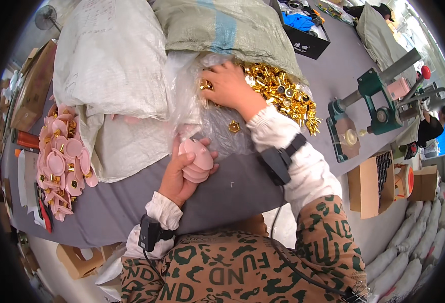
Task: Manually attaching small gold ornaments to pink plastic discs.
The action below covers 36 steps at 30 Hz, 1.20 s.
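My left hand (178, 178) is closed around a small stack of pink, rounded plastic discs (196, 159) above the near part of the table. Farther off, my right hand (226, 85) reaches over clear plastic at the edge of a heap of shiny gold metal fittings (283, 93). Its fingers are bent, and a gold fitting (206, 85) shows between thumb and fingers. One loose gold fitting (234, 126) lies on the clear plastic bag (217, 134) between my hands. To the left is a pile of pink discs (56, 164) with gold fittings among them.
Large white woven sacks (114, 55) and a greenish sack (232, 25) cover the table's far side. A green hand press (374, 108) stands at right, beyond the gold heap. A black box (308, 38) sits at the back. Cartons (366, 184) stand on the floor.
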Motion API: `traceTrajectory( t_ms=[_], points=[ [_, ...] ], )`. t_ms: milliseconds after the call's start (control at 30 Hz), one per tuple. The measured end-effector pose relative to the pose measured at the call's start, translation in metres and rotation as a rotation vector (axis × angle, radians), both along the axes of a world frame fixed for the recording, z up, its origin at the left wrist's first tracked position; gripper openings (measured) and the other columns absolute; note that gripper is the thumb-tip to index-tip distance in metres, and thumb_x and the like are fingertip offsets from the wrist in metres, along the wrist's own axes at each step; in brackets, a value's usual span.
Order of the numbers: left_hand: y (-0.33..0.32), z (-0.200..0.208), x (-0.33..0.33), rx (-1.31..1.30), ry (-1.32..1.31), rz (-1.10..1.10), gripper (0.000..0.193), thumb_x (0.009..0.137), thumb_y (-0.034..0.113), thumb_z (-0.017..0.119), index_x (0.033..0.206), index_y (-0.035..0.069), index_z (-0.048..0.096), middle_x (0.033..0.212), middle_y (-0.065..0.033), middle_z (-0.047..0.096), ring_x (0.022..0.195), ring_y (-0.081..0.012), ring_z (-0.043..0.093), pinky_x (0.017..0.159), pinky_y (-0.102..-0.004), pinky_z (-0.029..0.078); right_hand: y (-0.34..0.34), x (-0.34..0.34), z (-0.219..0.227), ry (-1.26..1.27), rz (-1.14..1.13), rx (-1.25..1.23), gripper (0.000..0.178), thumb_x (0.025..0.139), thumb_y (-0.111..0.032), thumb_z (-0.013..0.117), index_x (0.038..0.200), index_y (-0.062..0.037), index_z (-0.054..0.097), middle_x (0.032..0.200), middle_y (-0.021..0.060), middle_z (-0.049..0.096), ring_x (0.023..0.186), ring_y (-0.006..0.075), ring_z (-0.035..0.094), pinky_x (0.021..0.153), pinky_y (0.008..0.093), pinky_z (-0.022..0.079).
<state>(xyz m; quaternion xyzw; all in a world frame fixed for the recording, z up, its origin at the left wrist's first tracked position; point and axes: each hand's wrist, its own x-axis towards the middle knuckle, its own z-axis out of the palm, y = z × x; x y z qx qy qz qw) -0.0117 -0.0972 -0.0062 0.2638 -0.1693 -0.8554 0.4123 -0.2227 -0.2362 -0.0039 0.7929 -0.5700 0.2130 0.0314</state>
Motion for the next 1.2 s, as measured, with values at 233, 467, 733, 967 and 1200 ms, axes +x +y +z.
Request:
traceTrajectory(
  t_ms=[233,467,733,967,1200],
  points=[
    [-0.003,-0.009,0.005,-0.045,0.049,-0.064,0.097,0.083,0.017,0.065,0.15,0.035,-0.002,0.129,-0.0172,0.05,0.109,-0.0378,0.059,0.083,-0.053,0.053,-0.005,0.005,0.006,0.084,0.034,0.197,0.045,0.076,-0.041,0.067,0.113,-0.0167,0.064,0.114,0.0073,0.061,0.118,0.0305,0.049,0.099,0.0494,0.034],
    [0.001,-0.008,0.005,-0.054,0.041,-0.036,0.095,0.084,0.02,0.064,0.151,0.031,-0.001,0.13,-0.0186,0.049,0.11,-0.0388,0.058,0.082,-0.0517,0.053,0.06,-0.065,0.017,0.16,0.208,0.046,0.042,0.075,-0.031,0.073,0.114,-0.0201,0.065,0.12,0.0049,0.059,0.124,0.0272,0.045,0.111,0.0508,0.026],
    [0.033,-0.002,0.012,0.093,0.196,-0.104,0.052,0.083,0.024,0.069,0.127,0.013,0.046,0.135,-0.0135,0.049,0.118,-0.0362,0.053,0.085,-0.0493,0.051,0.1,-0.071,0.013,0.07,0.066,-0.048,0.058,0.068,-0.018,0.078,0.123,-0.021,0.062,0.141,0.0057,0.048,0.137,0.0311,0.034,0.114,0.0519,0.024],
    [0.044,0.014,0.002,0.013,0.169,-0.151,0.065,0.084,0.028,0.066,0.14,0.013,0.036,0.141,-0.0159,0.045,0.126,-0.0392,0.047,0.095,-0.0508,0.047,0.068,-0.045,0.0,-0.039,0.348,-0.182,0.023,0.075,-0.014,0.057,0.095,-0.0078,0.066,0.096,0.0081,0.064,0.095,0.0295,0.057,0.083,0.0402,0.045],
    [0.06,-0.011,0.02,0.067,0.178,-0.133,0.052,0.091,0.03,0.06,0.138,0.017,0.039,0.142,-0.013,0.045,0.119,-0.0363,0.054,0.084,-0.0509,0.05,0.058,-0.015,-0.032,0.017,0.145,-0.27,0.007,0.071,-0.015,0.063,0.077,-0.012,0.066,0.08,0.0087,0.061,0.082,0.0281,0.062,0.069,0.0416,0.049]
  ],
)
